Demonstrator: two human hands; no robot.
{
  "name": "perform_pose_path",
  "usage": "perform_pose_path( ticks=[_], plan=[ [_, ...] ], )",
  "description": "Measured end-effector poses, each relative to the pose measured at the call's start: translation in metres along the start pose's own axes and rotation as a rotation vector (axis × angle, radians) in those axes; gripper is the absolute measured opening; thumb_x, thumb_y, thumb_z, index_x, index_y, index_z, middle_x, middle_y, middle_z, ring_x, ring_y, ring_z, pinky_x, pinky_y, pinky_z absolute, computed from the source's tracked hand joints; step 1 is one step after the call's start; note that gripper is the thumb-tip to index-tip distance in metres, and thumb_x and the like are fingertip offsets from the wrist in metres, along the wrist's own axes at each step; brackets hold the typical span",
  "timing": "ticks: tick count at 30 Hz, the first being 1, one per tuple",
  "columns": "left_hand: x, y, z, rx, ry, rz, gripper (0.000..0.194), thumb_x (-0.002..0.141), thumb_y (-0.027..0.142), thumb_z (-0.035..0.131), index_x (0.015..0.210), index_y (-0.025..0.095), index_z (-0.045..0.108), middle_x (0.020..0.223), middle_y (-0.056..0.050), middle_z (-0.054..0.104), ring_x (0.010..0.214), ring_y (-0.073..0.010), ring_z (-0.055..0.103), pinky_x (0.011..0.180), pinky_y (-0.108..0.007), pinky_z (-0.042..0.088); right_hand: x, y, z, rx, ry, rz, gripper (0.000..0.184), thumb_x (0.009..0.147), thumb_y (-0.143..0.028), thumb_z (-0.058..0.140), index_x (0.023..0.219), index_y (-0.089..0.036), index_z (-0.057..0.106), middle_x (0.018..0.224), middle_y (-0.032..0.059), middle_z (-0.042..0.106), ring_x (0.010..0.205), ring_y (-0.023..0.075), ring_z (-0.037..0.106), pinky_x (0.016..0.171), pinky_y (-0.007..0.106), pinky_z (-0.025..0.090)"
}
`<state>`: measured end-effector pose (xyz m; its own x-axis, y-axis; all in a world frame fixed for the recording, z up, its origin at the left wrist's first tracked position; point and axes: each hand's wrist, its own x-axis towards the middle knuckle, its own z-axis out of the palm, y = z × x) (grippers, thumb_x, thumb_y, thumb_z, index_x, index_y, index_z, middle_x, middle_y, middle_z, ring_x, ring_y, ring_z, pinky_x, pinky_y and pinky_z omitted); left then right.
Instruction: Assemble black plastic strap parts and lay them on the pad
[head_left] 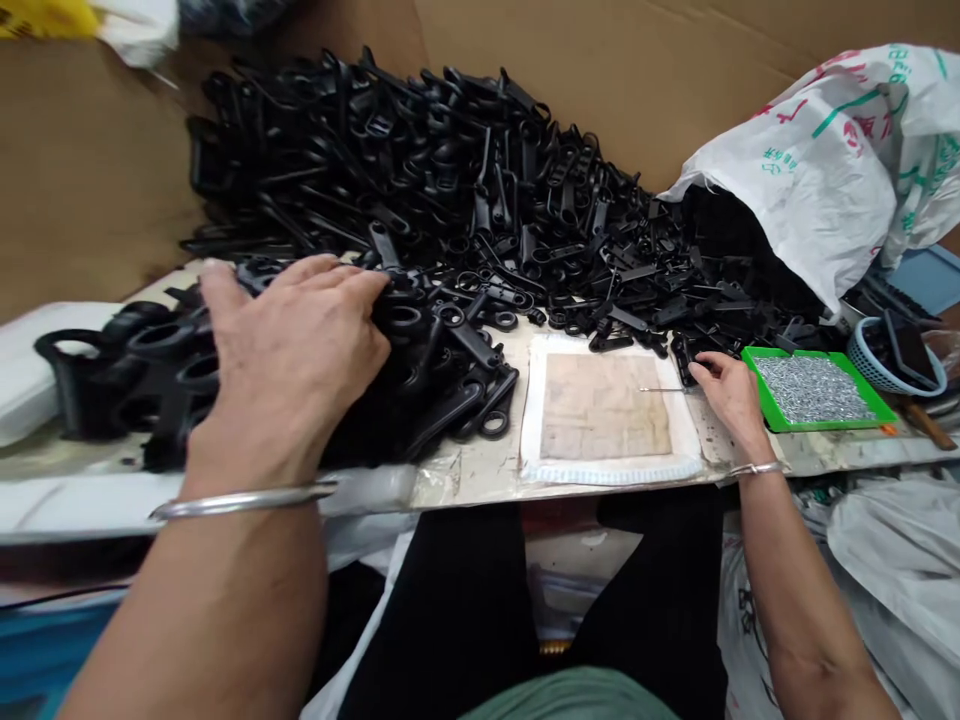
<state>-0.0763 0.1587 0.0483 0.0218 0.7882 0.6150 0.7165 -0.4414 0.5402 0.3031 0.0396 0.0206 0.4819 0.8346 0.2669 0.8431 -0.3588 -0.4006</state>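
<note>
My left hand lies palm down, fingers spread, on a heap of black plastic handle-like parts with ring ends. Its fingertips partly disappear among the parts, and no single piece shows in its grip. Over to the right, my right hand pinches a thin metal rod-like tool, whose shaft points left over a folded cloth pad. A small black part is right at its fingertips; whether the fingers hold it too, I cannot tell.
A large pile of black parts rises against the cardboard. On the right are a white printed sack, a green tray of small silvery pieces, and a light blue basket. The table's front edge runs just before my lap.
</note>
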Motion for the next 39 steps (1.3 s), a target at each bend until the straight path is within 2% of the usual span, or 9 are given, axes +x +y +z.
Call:
perform_pose_path(
  ticks=[4, 8, 11, 14, 16, 19, 26, 33, 39],
  plan=[
    [-0.001, 0.009, -0.003, 0.147, 0.028, 0.124, 0.022, 0.086, 0.016, 0.047, 0.092, 0.011, 0.068, 0.114, -0.009, 0.071, 0.12, -0.0311, 0.055, 0.108, -0.07, -0.002, -0.01, 0.001, -0.026, -0.074, 0.037, -0.086, 0.033, 0.085, -0.03, 0.056, 0.11, -0.019, 0.072, 0.1, 0.0113, 0.074, 0.086, 0.026, 0.066, 0.083, 0.041, 0.049],
    [-0.032, 0.056, -0.004, -0.023, 0.021, 0.273, 0.024, 0.088, 0.024, 0.056, 0.106, 0.012, 0.067, 0.127, -0.014, 0.065, 0.13, -0.029, 0.049, 0.116, -0.057, 0.014, -0.041, -0.018, -0.049, -0.089, 0.058, -0.353, 0.031, 0.088, -0.028, 0.054, 0.113, -0.021, 0.071, 0.11, 0.0116, 0.072, 0.103, 0.0297, 0.062, 0.093, 0.048, 0.047],
    [-0.068, 0.097, 0.004, -0.42, -0.367, 0.261, 0.017, 0.085, 0.025, 0.061, 0.097, 0.019, 0.071, 0.112, -0.01, 0.071, 0.121, -0.029, 0.057, 0.11, -0.049, 0.032, -0.06, -0.044, -0.054, 0.212, -0.292, -0.614, 0.025, 0.091, -0.028, 0.055, 0.109, -0.026, 0.072, 0.105, 0.0052, 0.074, 0.1, 0.0232, 0.065, 0.09, 0.039, 0.051],
    [-0.097, 0.116, 0.015, -0.747, -0.862, -0.074, 0.014, 0.083, 0.029, 0.062, 0.078, 0.019, 0.071, 0.075, -0.006, 0.069, 0.074, -0.0234, 0.066, 0.072, -0.034, 0.05, -0.057, -0.065, -0.047, 0.45, -0.552, -0.668, 0.022, 0.09, -0.031, 0.058, 0.105, -0.026, 0.074, 0.101, 0.0026, 0.075, 0.096, 0.0197, 0.068, 0.087, 0.033, 0.053],
    [-0.109, 0.114, 0.02, -0.96, -0.979, -0.368, 0.018, 0.082, 0.033, 0.063, 0.078, 0.016, 0.068, 0.062, -0.002, 0.062, 0.056, -0.0161, 0.058, 0.056, -0.026, 0.044, -0.041, -0.072, -0.035, 0.473, -0.562, -0.589, 0.023, 0.09, -0.031, 0.058, 0.105, -0.024, 0.074, 0.103, 0.0031, 0.075, 0.095, 0.0197, 0.069, 0.085, 0.032, 0.054],
    [-0.119, 0.104, 0.023, -1.176, -0.829, -0.694, 0.024, 0.077, 0.037, 0.07, 0.078, 0.013, 0.064, 0.061, -0.002, 0.062, 0.054, -0.0121, 0.055, 0.054, -0.022, 0.043, -0.008, -0.082, -0.006, 0.23, -0.352, -0.463, 0.023, 0.091, -0.025, 0.054, 0.103, -0.022, 0.073, 0.104, 0.0039, 0.075, 0.092, 0.0194, 0.069, 0.083, 0.031, 0.052],
    [-0.125, 0.101, 0.021, -1.354, -0.673, -0.982, 0.028, 0.072, 0.033, 0.078, 0.087, 0.011, 0.068, 0.084, -0.01, 0.072, 0.072, -0.0158, 0.065, 0.066, -0.025, 0.048, 0.02, -0.12, 0.057, -0.082, -0.169, -0.384, 0.023, 0.084, -0.026, 0.063, 0.105, -0.019, 0.07, 0.11, 0.0146, 0.069, 0.097, 0.0295, 0.067, 0.083, 0.038, 0.049],
    [-0.126, 0.099, 0.02, -1.523, -0.596, -1.114, 0.019, 0.079, 0.022, 0.072, 0.093, 0.009, 0.071, 0.093, -0.014, 0.073, 0.082, -0.0199, 0.068, 0.072, -0.028, 0.051, 0.005, -0.096, 0.019, 0.068, -0.124, -0.396, 0.021, 0.085, -0.026, 0.058, 0.096, -0.019, 0.074, 0.092, 0.0078, 0.074, 0.082, 0.0224, 0.068, 0.081, 0.035, 0.051],
    [-0.13, 0.102, 0.02, -1.541, -0.58, -1.132, 0.015, 0.085, 0.015, 0.063, 0.094, 0.007, 0.071, 0.095, -0.016, 0.073, 0.082, -0.0195, 0.069, 0.071, -0.027, 0.051, -0.032, -0.067, 0.004, 0.366, -0.337, -0.472, 0.016, 0.077, -0.03, 0.065, 0.087, -0.021, 0.074, 0.095, 0.0055, 0.073, 0.085, 0.0208, 0.067, 0.077, 0.034, 0.054]
  ],
)
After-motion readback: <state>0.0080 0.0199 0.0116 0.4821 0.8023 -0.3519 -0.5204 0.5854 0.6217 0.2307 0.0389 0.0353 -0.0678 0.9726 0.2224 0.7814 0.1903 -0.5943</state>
